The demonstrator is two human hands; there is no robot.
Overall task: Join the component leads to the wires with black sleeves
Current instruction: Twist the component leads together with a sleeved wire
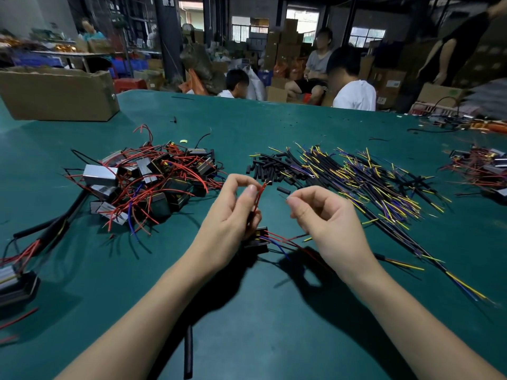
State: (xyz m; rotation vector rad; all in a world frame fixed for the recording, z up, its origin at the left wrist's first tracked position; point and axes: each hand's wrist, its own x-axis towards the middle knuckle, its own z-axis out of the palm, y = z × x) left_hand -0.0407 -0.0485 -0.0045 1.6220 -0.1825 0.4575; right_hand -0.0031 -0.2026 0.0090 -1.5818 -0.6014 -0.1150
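Note:
My left hand (233,215) pinches a red lead (259,196) between thumb and fingers, its bare tip pointing up. The lead belongs to a small black component (256,239) that hangs below my palm, with red and blue leads trailing right. My right hand (323,215) pinches a thin bare wire end (285,198) near the red lead's tip; the two ends are apart. A yellow wire (308,238) shows below my right hand. Short black sleeves (267,170) lie heaped beyond my hands, one loose sleeve (283,190) close to my fingers.
A pile of components with red leads (148,182) lies left. Sleeved yellow and purple wires (378,187) spread right. A cardboard box (59,93) stands far left. More parts (482,168) sit at the right edge. A black tube (188,352) lies near me. People sit beyond the green table (247,311).

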